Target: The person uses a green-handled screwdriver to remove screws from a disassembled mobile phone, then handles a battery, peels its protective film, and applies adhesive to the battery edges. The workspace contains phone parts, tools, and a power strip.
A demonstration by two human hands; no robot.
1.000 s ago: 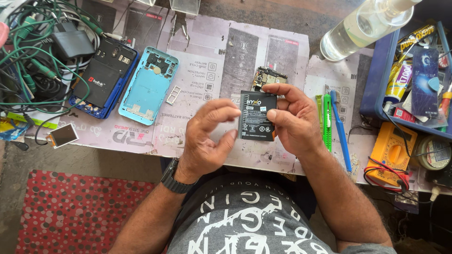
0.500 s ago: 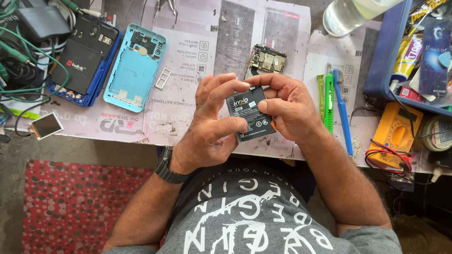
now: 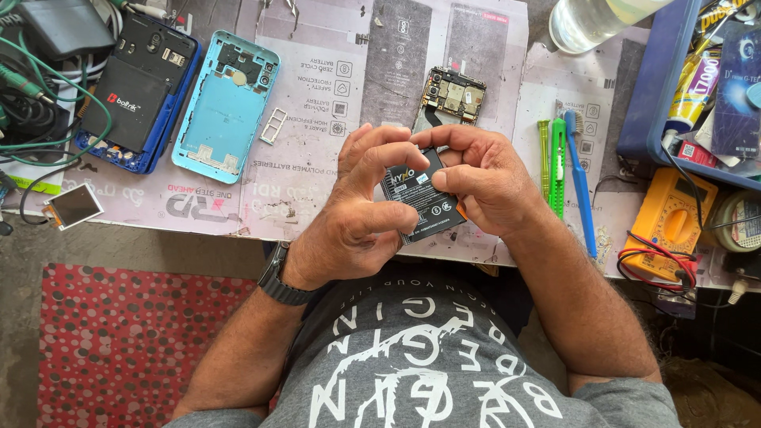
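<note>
Black and flat, the rectangular phone battery [image 3: 420,202] is sitting between our two hands just above the near table edge. Our left hand [image 3: 361,218] is gripping its lower left side while the thumb and fingers are pinching at its top edge; our right hand [image 3: 483,186] is clamping the right side and meeting the left fingertips at the top.

We are judging that hard pinching could bend or dent the soft cell, and a slip could drop it past the paper-covered table [image 3: 317,198] into our lap, since we are working right at the edge.

Just beyond our fingers the bare circuit board with its metal shields [image 3: 453,93] is lying close, easy to knock. To the right the green plastic pry tools [image 3: 555,162] and blue toothbrush [image 3: 580,182] are crowding us; the left, toward the light blue phone back cover [image 3: 226,111], is offering more room.
</note>
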